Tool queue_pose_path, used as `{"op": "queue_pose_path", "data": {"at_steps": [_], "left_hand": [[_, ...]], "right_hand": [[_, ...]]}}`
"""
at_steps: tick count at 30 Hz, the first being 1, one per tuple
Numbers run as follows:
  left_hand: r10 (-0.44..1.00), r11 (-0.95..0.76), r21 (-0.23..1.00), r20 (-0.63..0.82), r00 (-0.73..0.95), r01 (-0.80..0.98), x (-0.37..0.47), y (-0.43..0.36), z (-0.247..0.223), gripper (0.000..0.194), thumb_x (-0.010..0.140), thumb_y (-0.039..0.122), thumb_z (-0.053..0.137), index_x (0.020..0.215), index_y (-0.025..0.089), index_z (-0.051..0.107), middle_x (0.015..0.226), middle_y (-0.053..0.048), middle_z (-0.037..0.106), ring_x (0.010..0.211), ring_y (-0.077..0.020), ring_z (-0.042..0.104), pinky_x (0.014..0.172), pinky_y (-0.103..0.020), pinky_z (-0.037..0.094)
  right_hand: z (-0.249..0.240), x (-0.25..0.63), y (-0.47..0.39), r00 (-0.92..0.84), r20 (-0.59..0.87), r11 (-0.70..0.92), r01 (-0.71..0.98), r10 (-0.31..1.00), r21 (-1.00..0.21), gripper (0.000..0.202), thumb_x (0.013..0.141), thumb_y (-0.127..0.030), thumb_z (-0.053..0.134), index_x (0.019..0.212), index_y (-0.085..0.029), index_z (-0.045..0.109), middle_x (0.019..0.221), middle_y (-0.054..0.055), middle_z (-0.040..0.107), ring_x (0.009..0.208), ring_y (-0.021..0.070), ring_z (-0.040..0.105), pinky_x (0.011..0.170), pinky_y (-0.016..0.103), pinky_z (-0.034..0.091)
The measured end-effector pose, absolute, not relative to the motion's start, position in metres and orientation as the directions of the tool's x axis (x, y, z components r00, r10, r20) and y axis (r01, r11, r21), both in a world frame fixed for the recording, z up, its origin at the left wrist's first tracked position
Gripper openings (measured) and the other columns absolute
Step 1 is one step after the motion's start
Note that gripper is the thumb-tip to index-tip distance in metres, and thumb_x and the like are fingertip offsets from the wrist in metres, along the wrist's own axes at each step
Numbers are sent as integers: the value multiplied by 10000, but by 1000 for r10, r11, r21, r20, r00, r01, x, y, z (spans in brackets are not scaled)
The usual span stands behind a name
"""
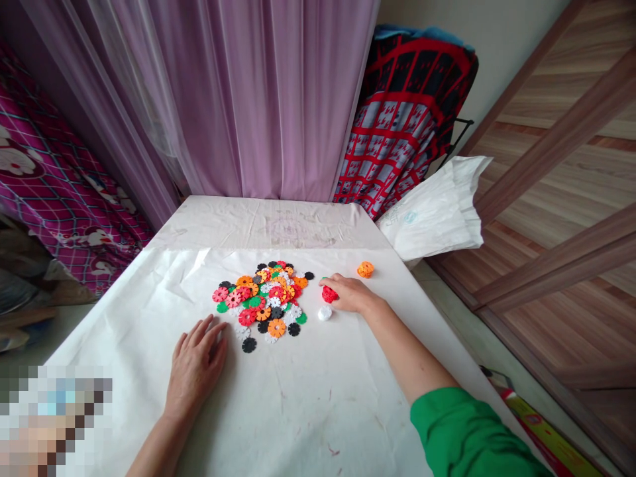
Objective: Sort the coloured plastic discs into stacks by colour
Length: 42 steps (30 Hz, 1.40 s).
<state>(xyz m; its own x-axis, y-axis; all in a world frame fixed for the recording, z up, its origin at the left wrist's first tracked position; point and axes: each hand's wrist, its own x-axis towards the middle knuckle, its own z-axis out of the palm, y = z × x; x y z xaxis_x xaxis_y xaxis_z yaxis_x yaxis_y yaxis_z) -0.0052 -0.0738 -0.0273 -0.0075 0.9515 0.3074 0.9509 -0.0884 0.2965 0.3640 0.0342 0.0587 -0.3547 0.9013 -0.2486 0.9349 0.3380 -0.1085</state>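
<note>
A loose pile of notched plastic discs [268, 298] in red, orange, green, black and white lies mid-table. My left hand [197, 358] rests on the cloth at the pile's near left, fingers stretched out, holding nothing. To the right of the pile, my right hand [346, 293] has its fingers closed around a small stack of red discs [328, 294]. A bit of green shows by its fingertips. Just in front of that hand sits a small white stack [324, 313]. Beyond the hand, farther right, stands an orange stack [365, 269].
A white cloth [298, 411] covers the table. A white bag [437, 212] hangs past its far right edge. Purple curtains [258, 99] close off the back, and a wooden door [561, 199] is at the right. Something pixelated [59, 424] covers the lower left corner.
</note>
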Motion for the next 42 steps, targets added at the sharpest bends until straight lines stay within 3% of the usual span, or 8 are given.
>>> {"op": "queue_pose_path", "data": {"at_steps": [5, 12, 19, 28, 36, 42], "left_hand": [[957, -81, 291, 289, -7, 953, -5, -74, -27, 410, 947, 388, 378, 1195, 234, 666, 1410, -110, 576, 1328, -283, 497, 1112, -519, 350], [957, -85, 273, 289, 2, 958, -6, -73, -27, 411, 947, 391, 371, 1190, 240, 666, 1403, -102, 585, 1324, -272, 504, 1111, -494, 354], [957, -80, 277, 289, -3, 958, -9, -73, -31, 391, 929, 370, 404, 1201, 253, 660, 1414, -96, 575, 1327, -265, 498, 1122, -490, 337], [959, -94, 252, 283, 19, 963, -10, -72, -30, 436, 952, 396, 351, 1218, 226, 653, 1427, -113, 562, 1334, -281, 490, 1122, -503, 336], [957, -99, 248, 288, 25, 964, -10, -72, -29, 438, 947, 392, 355, 1212, 218, 658, 1412, -119, 573, 1326, -299, 495, 1107, -517, 354], [957, -95, 257, 288, 18, 962, -10, -71, -30, 422, 929, 374, 374, 1201, 234, 665, 1397, -113, 586, 1308, -293, 510, 1098, -507, 366]], "right_hand": [[62, 357, 41, -397, -322, 415, 910, 860, -14, 420, 808, -282, 646, 1225, -273, 594, 1152, 62, 615, 924, 198, 633, 746, 262, 404], [69, 346, 44, -375, -367, 410, 912, 851, 20, 358, 779, -255, 700, 1131, -242, 634, 1126, 73, 625, 930, 198, 636, 748, 250, 413], [63, 358, 41, -281, -319, 287, 958, 905, -27, 372, 756, -215, 708, 1121, -224, 638, 1114, 81, 641, 939, 204, 640, 760, 251, 415], [53, 402, 51, -16, -308, 23, 1000, 951, 21, 338, 772, -189, 649, 1110, -173, 636, 1089, 137, 665, 937, 242, 641, 695, 264, 402], [48, 406, 57, 54, -306, -58, 998, 951, -6, 401, 723, -201, 680, 1121, -193, 639, 1135, 140, 674, 992, 264, 650, 734, 277, 427], [55, 421, 48, 109, -281, -127, 991, 954, -47, 588, 730, -263, 662, 1306, -246, 546, 1246, 112, 647, 1034, 259, 645, 757, 288, 444]]}}
